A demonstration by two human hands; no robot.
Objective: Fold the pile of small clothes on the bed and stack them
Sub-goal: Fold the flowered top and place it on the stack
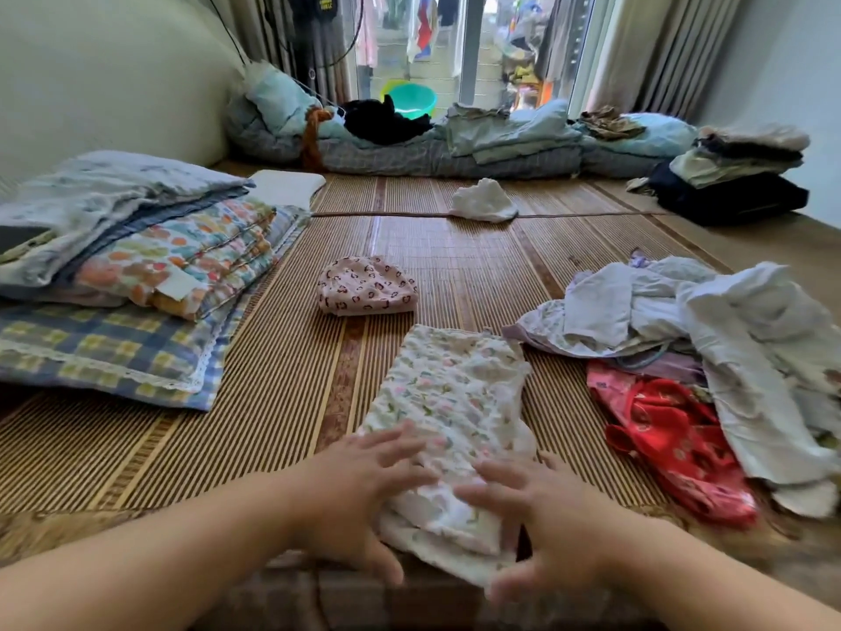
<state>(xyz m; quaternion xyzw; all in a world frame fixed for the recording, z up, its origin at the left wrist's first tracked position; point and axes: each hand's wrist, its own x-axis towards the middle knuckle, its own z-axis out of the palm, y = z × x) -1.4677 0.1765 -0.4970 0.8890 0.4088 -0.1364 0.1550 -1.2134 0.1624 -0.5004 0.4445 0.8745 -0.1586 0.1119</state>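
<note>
On the bed's woven mat (pixel 282 403), the pale floral garment (pixel 450 393) lies lengthwise away from the person, its bunched, doubled-over near end under the left hand (pixel 364 489) and right hand (pixel 541 516), both equally near with fingers spread flat, the unfolded pile (pixel 710 357) to its right.

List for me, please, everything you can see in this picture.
floral garment: one, cream print, on mat under both hands
heart-print garment: one, pink, folded, mid-mat
unfolded pile: one, mostly white, right
red garment: one, red, pile's near edge
white cloth: one, white, far mid-mat
bedding stack: one, blue and floral, left
folded stack: one, dark and pale, far right
basin: one, green, by window
woven mat: one, brown, covering bed
left hand: one, fingers spread, on floral garment
right hand: one, fingers spread, on floral garment
</note>
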